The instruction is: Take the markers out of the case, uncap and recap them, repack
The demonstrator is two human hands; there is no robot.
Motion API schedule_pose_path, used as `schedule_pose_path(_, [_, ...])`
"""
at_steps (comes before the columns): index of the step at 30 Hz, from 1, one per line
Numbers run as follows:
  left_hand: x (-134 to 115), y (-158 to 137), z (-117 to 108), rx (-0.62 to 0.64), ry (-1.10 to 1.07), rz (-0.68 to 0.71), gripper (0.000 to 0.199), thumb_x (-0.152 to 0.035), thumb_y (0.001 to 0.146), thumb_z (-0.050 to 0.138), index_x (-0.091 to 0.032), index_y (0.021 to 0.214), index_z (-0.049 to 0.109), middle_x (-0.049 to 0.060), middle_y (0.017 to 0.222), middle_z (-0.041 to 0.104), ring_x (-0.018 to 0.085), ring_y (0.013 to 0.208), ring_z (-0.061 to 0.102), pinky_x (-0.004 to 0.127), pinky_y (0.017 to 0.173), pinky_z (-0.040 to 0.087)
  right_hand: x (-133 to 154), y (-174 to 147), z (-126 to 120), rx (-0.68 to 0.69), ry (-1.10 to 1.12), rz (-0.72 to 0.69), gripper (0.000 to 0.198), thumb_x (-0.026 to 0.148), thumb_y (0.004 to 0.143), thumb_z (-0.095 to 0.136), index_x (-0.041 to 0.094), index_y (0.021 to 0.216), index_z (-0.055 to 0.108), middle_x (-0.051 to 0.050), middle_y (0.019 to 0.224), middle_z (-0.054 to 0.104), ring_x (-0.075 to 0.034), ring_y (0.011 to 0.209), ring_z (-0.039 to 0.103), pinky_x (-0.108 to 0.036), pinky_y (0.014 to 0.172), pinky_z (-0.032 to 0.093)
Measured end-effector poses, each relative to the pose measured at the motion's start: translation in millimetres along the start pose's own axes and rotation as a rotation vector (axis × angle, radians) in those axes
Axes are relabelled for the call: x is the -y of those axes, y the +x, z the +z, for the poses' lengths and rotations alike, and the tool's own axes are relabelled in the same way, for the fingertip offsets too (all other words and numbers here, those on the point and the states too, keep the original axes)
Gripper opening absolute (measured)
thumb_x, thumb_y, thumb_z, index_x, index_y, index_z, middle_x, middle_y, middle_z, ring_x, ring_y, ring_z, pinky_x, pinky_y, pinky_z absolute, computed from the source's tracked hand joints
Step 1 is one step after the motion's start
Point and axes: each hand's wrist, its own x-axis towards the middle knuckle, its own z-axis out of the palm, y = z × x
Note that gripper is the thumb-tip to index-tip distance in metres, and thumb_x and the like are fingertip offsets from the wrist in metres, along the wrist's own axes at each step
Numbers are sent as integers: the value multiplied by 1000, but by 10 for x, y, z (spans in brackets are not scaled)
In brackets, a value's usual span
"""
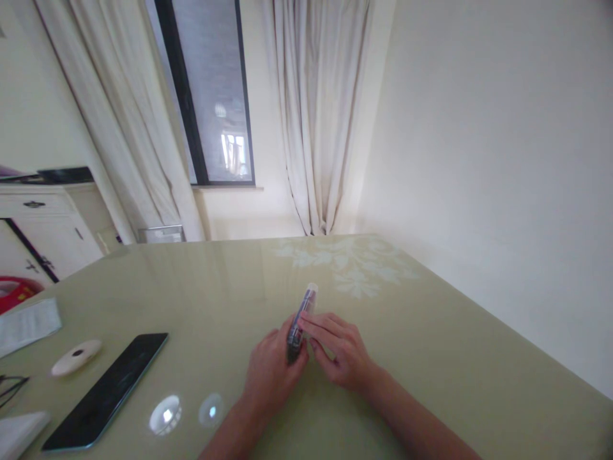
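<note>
A slim, clear plastic case (303,312) with dark and purplish contents stands on edge between my hands, tilted with its far end up. I cannot make out what is inside. My left hand (272,364) is wrapped round its near left side. From the right, my right hand (342,351) meets the case, its fingertips against the side face and its thumb lower down by the near end. A gap shows between that thumb and the fingers. Both hands are above the middle of the glossy greenish table (230,294). The case's underside is hidden by my fingers.
To the left lie a black-screened tablet or phone (108,390), a white oval object (76,358) with a dark spot, a paper sheet (29,326), a black cable (12,386) and a white item (22,431). A wall (502,191) borders the table's right side.
</note>
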Motion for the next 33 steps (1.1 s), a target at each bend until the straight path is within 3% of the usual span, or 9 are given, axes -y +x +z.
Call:
schedule_pose_path(10, [34, 8, 7, -20, -36, 7, 41, -33, 95, 55, -23, 135, 58, 9, 114, 77, 25, 97, 75, 36, 85, 58, -3, -87, 110, 21, -81, 23, 66, 11, 93, 53, 26, 157, 43, -6, 148, 60, -24, 124, 64, -40, 103, 57])
schedule_pose_path(18, [63, 29, 5, -45, -67, 21, 43, -33, 93, 57, -24, 134, 61, 7, 113, 78, 24, 94, 75, 33, 83, 58, -25, -74, 142, -13, -27, 32, 62, 9, 93, 52, 26, 153, 48, -7, 144, 63, -22, 126, 63, -39, 106, 55])
schedule_pose_path(24, [53, 10, 1, -16, -17, 30, 46, -33, 93, 57, -25, 138, 60, 7, 115, 77, 24, 98, 74, 35, 90, 58, -215, -57, 54, -199, -90, 266, 57, 12, 99, 47, 26, 154, 46, -9, 150, 57, -21, 139, 53, -41, 116, 48])
schedule_pose_path(29, [47, 2, 41, 10, 5, 72, 49, -30, 92, 56, -25, 141, 57, 7, 118, 76, 24, 100, 73, 37, 91, 58, -305, -51, 29, -83, -144, 219, 58, 10, 97, 46, 25, 153, 48, -8, 150, 58, -23, 136, 55, -43, 114, 49])
schedule_pose_path(33, [29, 3, 25, 18, -3, 69, 49, -29, 93, 56, -25, 141, 56, 7, 116, 77, 24, 99, 73, 36, 90, 58, -272, -27, 14, -113, -128, 221, 48, 12, 99, 48, 25, 144, 58, -8, 140, 65, -23, 129, 60, -42, 110, 52])
